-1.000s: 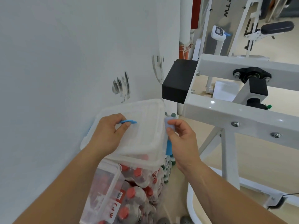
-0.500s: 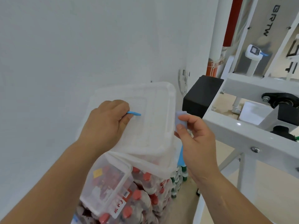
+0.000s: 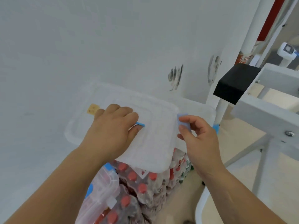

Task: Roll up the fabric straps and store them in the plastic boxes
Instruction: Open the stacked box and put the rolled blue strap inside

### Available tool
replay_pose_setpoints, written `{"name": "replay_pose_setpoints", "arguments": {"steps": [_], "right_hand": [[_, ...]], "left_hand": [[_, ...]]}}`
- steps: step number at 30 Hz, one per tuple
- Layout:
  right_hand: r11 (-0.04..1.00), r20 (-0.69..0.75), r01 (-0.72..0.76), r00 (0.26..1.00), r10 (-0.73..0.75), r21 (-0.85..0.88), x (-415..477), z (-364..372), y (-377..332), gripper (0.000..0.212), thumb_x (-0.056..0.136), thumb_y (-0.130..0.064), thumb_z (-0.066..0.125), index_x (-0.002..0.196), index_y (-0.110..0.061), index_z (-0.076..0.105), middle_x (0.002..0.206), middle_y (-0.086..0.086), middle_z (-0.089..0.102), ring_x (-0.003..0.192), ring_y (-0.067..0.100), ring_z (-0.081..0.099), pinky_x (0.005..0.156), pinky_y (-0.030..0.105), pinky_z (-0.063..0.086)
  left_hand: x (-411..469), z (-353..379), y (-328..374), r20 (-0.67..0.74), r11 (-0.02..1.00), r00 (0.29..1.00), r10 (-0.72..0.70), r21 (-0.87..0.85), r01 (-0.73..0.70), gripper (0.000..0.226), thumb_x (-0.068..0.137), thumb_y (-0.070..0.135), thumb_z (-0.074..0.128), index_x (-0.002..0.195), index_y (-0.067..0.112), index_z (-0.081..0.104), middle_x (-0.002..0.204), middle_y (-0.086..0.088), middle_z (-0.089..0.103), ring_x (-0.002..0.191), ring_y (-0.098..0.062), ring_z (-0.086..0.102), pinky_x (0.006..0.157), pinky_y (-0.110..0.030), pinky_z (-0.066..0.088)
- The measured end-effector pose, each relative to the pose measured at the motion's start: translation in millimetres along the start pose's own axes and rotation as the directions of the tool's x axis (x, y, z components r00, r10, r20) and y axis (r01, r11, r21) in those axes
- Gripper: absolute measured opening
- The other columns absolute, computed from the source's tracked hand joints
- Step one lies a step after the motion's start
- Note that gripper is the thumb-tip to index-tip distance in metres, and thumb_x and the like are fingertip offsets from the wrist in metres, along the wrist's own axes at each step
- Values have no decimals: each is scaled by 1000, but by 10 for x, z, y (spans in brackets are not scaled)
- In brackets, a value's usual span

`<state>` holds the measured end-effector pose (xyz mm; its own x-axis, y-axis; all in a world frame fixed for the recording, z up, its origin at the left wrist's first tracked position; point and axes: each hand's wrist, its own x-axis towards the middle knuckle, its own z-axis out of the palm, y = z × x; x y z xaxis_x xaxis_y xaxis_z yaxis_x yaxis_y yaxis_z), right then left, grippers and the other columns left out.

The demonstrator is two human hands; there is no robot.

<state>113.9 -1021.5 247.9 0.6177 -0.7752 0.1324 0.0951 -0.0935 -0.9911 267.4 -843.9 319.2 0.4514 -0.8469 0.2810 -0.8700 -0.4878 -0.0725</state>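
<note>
A clear plastic box (image 3: 155,143) with its translucent lid on sits on top of shrink-wrapped bottle packs, close to the white wall. My left hand (image 3: 113,133) lies on the lid with its fingers curled over the blue latch (image 3: 140,124) at the lid's middle. My right hand (image 3: 199,139) pinches the pale blue clip (image 3: 183,122) at the box's right edge between thumb and fingers. No fabric strap is visible; the box's contents are hidden by the lid.
A second clear box (image 3: 103,191) with a blue clip stands lower left among red-capped bottle packs (image 3: 145,183). A white metal machine frame (image 3: 265,113) with a black end cap (image 3: 234,84) juts in at right. The white wall (image 3: 80,54) is close behind.
The view has swung left and down, so the frame sits further right. My hands and the lidded box have moved a little lower; both grips look the same.
</note>
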Motion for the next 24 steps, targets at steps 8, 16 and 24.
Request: {"name": "replay_pose_setpoints", "arguments": {"steps": [8, 16, 24], "right_hand": [[990, -5, 33, 999, -34, -137, -442, 497, 24, 26, 91, -4, 65, 99, -28, 73, 114, -11, 70, 107, 6, 64, 95, 35, 53], [970, 212, 0, 976, 54, -243, -566, 970, 255, 24, 92, -8, 66, 98, -29, 74, 117, -14, 70, 104, 4, 65, 86, 28, 55], [946, 225, 11, 972, 65, -324, -521, 899, 293, 29, 90, -8, 65, 95, -35, 73, 116, -17, 69, 106, 7, 65, 89, 40, 57]], "left_hand": [[-673, -42, -24, 73, 978, 975, -208, 26, 207, 27, 96, 50, 26, 80, 30, 35, 81, 7, 54, 84, -23, 50, 72, -38, 36], [-1074, 326, -296, 176, 959, 945, -275, 117, 258, 31, 100, 46, 37, 86, 27, 58, 83, 3, 55, 77, -25, 57, 66, -35, 33], [-1057, 563, -301, 326, 952, 895, -305, 102, 287, 32, 103, 51, 31, 89, 26, 47, 81, 4, 43, 76, -21, 46, 67, -34, 36]]}}
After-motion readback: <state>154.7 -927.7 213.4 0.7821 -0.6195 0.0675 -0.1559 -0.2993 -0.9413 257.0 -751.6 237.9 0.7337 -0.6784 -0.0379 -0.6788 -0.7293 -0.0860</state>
